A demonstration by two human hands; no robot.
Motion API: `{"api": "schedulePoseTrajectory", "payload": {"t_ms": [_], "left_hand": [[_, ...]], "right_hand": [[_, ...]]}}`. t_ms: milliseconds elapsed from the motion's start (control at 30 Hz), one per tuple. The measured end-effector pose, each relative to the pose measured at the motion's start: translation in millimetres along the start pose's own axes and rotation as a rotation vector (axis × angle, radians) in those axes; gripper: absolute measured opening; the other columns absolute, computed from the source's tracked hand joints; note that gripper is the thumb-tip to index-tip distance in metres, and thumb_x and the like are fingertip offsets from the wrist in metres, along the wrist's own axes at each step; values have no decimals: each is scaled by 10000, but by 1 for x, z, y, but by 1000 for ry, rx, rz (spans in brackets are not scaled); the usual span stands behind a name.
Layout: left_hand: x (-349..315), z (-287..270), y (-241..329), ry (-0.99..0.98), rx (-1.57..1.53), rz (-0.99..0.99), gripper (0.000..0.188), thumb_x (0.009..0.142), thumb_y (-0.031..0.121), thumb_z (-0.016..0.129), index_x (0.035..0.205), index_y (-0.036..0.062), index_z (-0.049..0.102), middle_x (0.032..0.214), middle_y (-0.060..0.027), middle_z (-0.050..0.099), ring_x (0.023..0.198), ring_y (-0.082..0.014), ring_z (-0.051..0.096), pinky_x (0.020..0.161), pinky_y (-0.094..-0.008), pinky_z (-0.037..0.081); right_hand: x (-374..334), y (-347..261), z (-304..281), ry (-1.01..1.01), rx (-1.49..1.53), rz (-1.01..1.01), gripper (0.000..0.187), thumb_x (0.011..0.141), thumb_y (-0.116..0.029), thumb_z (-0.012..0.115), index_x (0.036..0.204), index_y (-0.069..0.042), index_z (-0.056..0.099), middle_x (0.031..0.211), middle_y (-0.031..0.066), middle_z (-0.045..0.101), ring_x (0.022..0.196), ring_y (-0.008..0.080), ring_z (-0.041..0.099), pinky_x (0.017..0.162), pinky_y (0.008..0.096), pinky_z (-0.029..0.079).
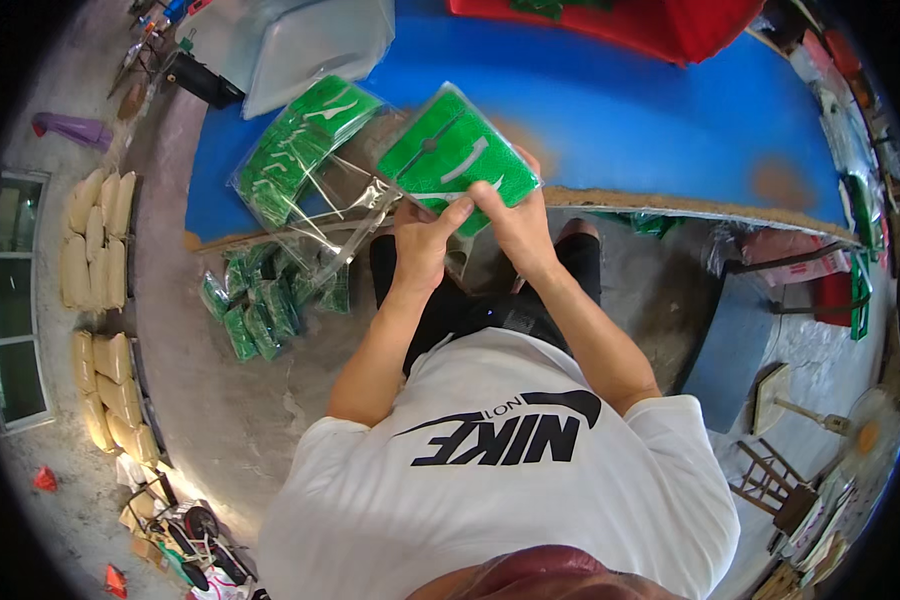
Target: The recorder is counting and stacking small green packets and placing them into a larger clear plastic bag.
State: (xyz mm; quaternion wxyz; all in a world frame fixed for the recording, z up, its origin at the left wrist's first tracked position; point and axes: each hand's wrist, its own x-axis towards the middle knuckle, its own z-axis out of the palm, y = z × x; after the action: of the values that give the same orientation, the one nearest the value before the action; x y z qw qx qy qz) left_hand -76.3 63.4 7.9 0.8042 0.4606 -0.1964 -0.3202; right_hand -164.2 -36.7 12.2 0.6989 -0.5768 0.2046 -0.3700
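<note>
Here both the left hand [423,243] and the right hand [515,226] are pinching the lower edge of a green bagged packet [457,152] over the blue desk [630,120]; it looks light, floppy and slippery, so edges are gripping best.

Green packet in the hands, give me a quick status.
Left hand and right hand both pinch green packet at its lower edge. Bagged green stack beside it, nothing blocking.

Bright, even daylight; window [15,300] at left edge glows. Glare streaks on clear plastic bags [320,190] over the blue table [650,120]. Strong fisheye bend and dark vignette at rim; edge clutter soft, centre sharp.
</note>
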Motion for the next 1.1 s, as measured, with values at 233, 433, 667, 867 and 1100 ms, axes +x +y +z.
{"api": "schedulePoseTrajectory", "payload": {"t_ms": [233, 433, 667, 867, 1100], "left_hand": [[3, -17, 25, -20, 258, 176, 447, 802, 44, 763, 1209, -23, 591, 1141, -86, 661, 1038, -177, 645, 946, -332, 504], [21, -30, 11, -286, -733, -446, 603, 867, 412, 579, 1358, 62, 564, 1394, -179, 560, 1281, -386, 538, 1065, -616, 423], [40, -24, 3, -441, -873, -579, 818, 870, 443, 678, 1486, 4, 369, 1461, -162, 482, 1326, -356, 474, 1125, -558, 391], [49, -17, -5, -329, -952, -684, 834, 843, 418, 713, 1456, -38, 378, 1328, -165, 530, 1232, -313, 525, 1071, -474, 459], [51, -16, -17, -247, -789, -653, 747, 872, 433, 679, 1440, 16, 434, 1324, -152, 547, 1196, -312, 544, 1018, -455, 497]], "right_hand": [[14, 10, -61, 39, 241, 315, 720, 1038, -573, 406, 1502, -27, 324, 1355, 234, 516, 1241, 288, 547, 1040, 402, 438], [7, -47, -55, -247, -13, 239, 913, 984, -726, 318, 1538, -5, 235, 1198, 239, 601, 1002, 264, 666, 860, 365, 552], [6, -41, -84, -153, -44, 452, 830, 1016, -670, 318, 1493, 10, 340, 914, 177, 674, 722, 179, 683, 591, 266, 542], [-2, -23, -97, -160, 42, 516, 768, 1032, -645, 298, 1456, -12, 394, 933, 158, 676, 744, 170, 681, 595, 269, 539], [6, -17, -107, -194, 121, 393, 620, 978, -417, 642, 1420, -21, 463, 1077, 156, 670, 956, 209, 670, 786, 314, 550]]}}
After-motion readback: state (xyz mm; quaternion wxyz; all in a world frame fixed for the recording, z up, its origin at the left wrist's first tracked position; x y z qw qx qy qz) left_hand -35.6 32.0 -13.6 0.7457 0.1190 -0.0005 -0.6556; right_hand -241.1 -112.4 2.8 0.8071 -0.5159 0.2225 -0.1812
